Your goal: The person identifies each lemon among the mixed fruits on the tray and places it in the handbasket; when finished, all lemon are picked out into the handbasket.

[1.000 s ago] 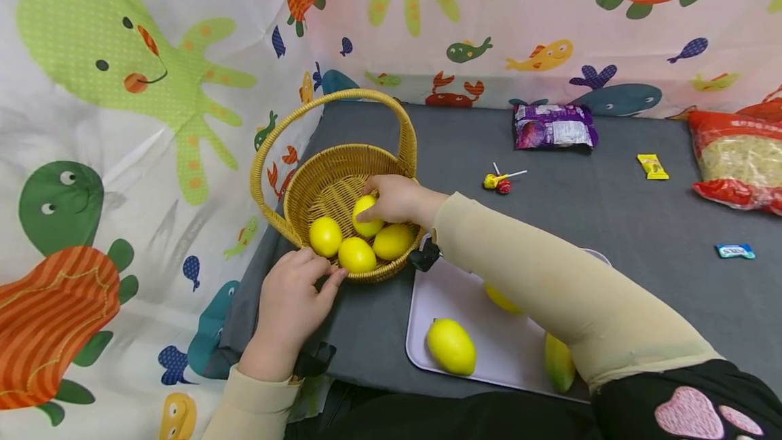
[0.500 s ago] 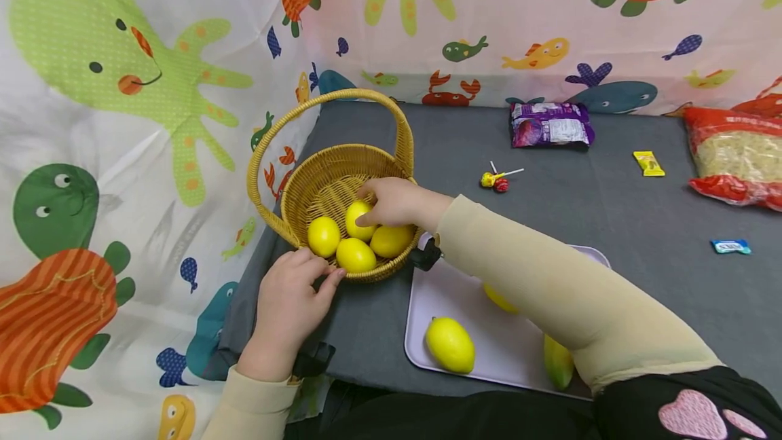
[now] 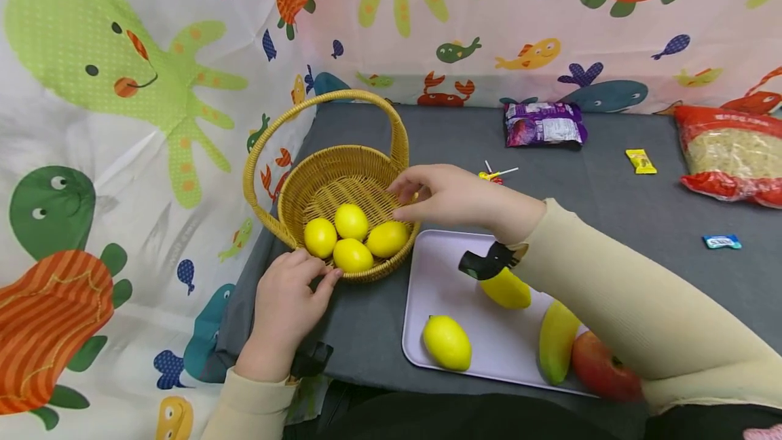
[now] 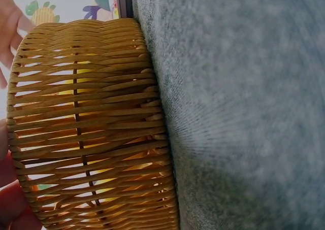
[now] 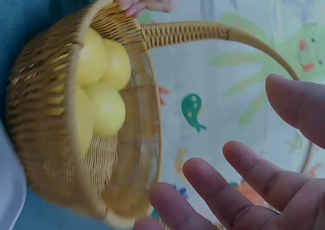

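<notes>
— At nine o'clock on the grey worktop, what is seen?

— A wicker basket with a tall handle is seen there, and four lemons are held in it, packed close together toward its near side.

— How is the left hand placed?

— The left hand is laid against the basket's near rim at six o'clock, with fingers curled onto the weave; from the left wrist view only the basket wall is shown, so a pinch of the rim is likely but cannot be confirmed.

— And the right hand?

— The right hand is held over the basket's rim at three o'clock. Nothing is held in its grip: the fingers are spread and relaxed in the right wrist view, just above the lemons.

— What is found beside the basket?

— A pale tray is set at four o'clock of it. One lemon, two yellow-green fruits and a red apple are carried on it, partly hidden by the sleeve.

— Farther back?

— A purple packet lies at twelve o'clock, a red bag at two.
</notes>
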A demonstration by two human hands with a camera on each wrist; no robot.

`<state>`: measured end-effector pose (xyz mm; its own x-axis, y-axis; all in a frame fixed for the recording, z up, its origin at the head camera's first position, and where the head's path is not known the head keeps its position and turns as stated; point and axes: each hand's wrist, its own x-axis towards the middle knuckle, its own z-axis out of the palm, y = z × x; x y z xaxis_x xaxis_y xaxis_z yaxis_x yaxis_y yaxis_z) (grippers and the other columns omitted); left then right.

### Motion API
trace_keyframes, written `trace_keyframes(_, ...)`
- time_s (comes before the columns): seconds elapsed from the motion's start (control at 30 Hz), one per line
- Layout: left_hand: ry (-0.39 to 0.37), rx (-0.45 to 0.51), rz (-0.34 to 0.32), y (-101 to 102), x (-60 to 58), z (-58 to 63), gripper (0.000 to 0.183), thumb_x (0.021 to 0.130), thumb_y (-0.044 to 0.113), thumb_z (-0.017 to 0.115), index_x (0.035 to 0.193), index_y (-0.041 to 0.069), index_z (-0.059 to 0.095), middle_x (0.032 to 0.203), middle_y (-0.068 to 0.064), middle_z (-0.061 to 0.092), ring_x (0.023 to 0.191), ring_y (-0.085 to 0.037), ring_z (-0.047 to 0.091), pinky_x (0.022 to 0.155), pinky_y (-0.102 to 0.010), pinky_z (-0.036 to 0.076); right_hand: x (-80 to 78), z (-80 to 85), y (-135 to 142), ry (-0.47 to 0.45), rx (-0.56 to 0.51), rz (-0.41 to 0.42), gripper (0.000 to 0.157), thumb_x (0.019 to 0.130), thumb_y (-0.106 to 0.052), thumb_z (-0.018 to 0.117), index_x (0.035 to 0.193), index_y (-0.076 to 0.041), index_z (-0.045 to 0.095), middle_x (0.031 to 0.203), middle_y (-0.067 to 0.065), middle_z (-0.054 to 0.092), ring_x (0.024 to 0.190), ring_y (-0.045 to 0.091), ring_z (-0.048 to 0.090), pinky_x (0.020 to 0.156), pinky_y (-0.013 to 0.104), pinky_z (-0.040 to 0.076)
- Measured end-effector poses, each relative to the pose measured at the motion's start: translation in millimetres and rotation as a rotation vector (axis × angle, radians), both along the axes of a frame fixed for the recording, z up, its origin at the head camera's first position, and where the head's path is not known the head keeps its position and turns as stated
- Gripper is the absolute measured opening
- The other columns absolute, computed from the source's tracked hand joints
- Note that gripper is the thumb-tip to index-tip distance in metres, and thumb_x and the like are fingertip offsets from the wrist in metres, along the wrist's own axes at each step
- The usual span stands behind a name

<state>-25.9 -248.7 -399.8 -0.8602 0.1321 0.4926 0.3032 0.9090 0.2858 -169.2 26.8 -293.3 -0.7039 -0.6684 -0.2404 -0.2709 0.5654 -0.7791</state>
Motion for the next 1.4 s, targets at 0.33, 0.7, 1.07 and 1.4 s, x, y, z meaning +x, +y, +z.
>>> trace_keyframes(0.33, -0.012, -0.010, 0.008, 1.0, -0.7, 0.1, 0.020, 0.082, 0.030, 0.086, 0.076, 0.019, 0.071, 0.076, 0.004, 0.059, 0.072, -0.019, 0.052, 0.066, -0.035, 0.047, 22.7, -20.8, 84.1, -0.048, 0.090, -0.084, 0.047, 0.094, -0.042, 0.072, 0.134, -0.020, 0.061, 0.128, 0.008, 0.062, 0.115, 0.024, 0.062, 0.094, 0.046, 0.053)
trace_keyframes(0.7, -0.018, -0.014, 0.009, 1.0, -1.8, -1.1, 0.020, 0.081, 0.031, 0.087, 0.077, 0.019, 0.071, 0.075, 0.005, 0.057, 0.072, -0.019, 0.052, 0.067, -0.035, 0.048, 45.9, -56.8, 125.9, -0.096, 0.165, -0.089, 0.048, 0.094, -0.040, 0.070, 0.134, -0.014, 0.062, 0.125, 0.007, 0.063, 0.111, 0.025, 0.059, 0.089, 0.045, 0.052)
trace_keyframes(1.07, -0.015, -0.013, 0.018, 0.2, -0.7, -1.8, 0.021, 0.081, 0.032, 0.086, 0.077, 0.018, 0.071, 0.074, 0.004, 0.058, 0.071, -0.019, 0.052, 0.065, -0.035, 0.047, 56.0, -81.9, 131.1, -0.124, 0.216, -0.057, 0.062, 0.083, -0.036, 0.083, 0.136, -0.019, 0.057, 0.129, 0.012, 0.059, 0.106, 0.027, 0.059, 0.092, 0.049, 0.052)
trace_keyframes(1.4, -0.019, -0.010, 0.019, -0.3, -1.4, -2.2, 0.021, 0.082, 0.032, 0.086, 0.077, 0.018, 0.072, 0.074, 0.004, 0.058, 0.072, -0.019, 0.052, 0.066, -0.035, 0.047, 55.0, -91.5, 125.1, -0.105, 0.213, -0.069, 0.056, 0.080, -0.031, 0.086, 0.129, -0.022, 0.060, 0.125, 0.009, 0.061, 0.103, 0.025, 0.057, 0.092, 0.049, 0.051)
